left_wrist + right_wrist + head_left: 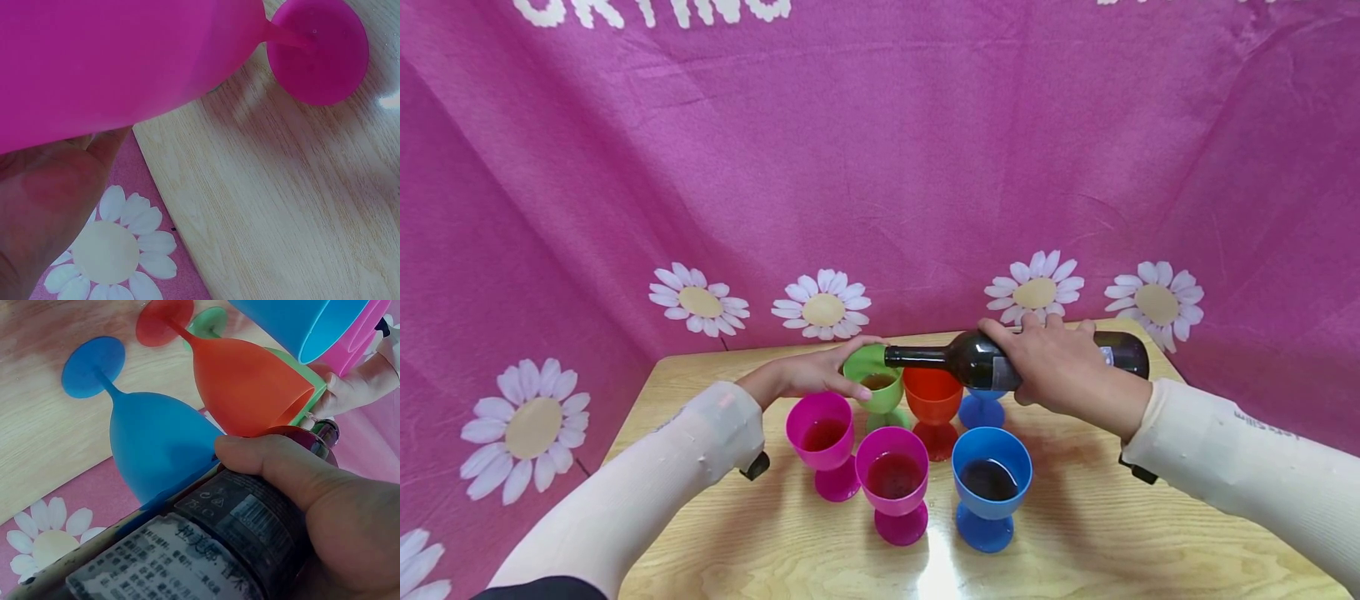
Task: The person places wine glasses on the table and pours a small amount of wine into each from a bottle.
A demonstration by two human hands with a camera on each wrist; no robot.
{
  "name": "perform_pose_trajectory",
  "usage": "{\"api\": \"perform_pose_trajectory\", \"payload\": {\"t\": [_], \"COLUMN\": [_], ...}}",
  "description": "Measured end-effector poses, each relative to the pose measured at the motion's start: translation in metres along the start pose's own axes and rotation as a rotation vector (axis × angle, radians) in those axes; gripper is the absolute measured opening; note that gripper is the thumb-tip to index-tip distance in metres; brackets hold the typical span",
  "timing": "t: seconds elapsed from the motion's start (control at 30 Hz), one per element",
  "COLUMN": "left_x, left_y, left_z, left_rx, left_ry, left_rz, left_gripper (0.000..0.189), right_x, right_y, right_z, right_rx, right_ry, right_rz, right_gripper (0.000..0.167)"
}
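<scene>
My right hand (1063, 367) grips a dark wine bottle (976, 360) around its body and holds it nearly level, neck pointing left. The bottle's mouth is over a green goblet (891, 398) with amber liquid inside. My left hand (812, 375) holds that goblet's bowl from the left, thumb on the near side. Under the bottle neck stands an orange-red goblet (934, 406). Behind the bottle, a blue goblet (982, 412) is partly hidden. The right wrist view shows the bottle's printed label (169, 562). Whether liquid is flowing is hard to tell.
Two pink goblets (837, 477) (901, 525) with reddish liquid stand in front, nearest the left arm. Right of them is another blue goblet (987, 531) holding dark liquid. The wooden table (760, 533) meets a pink cloth (880, 183) with daisies at the back.
</scene>
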State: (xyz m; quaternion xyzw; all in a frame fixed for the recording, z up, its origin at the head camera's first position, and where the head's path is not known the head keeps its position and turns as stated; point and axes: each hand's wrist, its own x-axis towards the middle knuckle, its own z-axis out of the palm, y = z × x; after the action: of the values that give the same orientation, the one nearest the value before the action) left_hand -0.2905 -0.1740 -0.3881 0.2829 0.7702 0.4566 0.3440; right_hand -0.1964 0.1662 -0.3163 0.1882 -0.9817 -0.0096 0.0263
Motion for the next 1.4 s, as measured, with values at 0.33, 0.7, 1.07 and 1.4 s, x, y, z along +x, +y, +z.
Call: {"api": "perform_pose_trajectory", "payload": {"t": [0.33, 0.7, 1.07, 1.4], "left_x": [-0.0006, 0.0012, 0.0005, -0.0008], "left_y": [-0.0003, -0.0021, -0.0015, 0.0013], "left_z": [-0.0007, -0.0008, -0.0008, -0.0001], "left_rx": [0.02, -0.001, 0.003, 0.019], "left_ry": [0.003, -0.011, -0.009, 0.006], "left_rz": [0.0, 0.027, 0.022, -0.01], "left_gripper": [0.083, 0.083, 0.082, 0.083], "right_x": [-0.0008, -0.0006, -0.0003, -0.001], "right_y": [-0.0002, -0.0004, -0.0006, -0.0009], "right_z": [0.0, 0.0013, 0.0001, 0.0013], "right_rx": [0.002, 0.002, 0.007, 0.022], "right_ry": [0.006, 0.005, 0.001, 0.006], "right_rz": [-0.005, 0.004, -0.003, 0.005], "right_gripper": [0.093, 0.092, 0.093, 0.092]}}
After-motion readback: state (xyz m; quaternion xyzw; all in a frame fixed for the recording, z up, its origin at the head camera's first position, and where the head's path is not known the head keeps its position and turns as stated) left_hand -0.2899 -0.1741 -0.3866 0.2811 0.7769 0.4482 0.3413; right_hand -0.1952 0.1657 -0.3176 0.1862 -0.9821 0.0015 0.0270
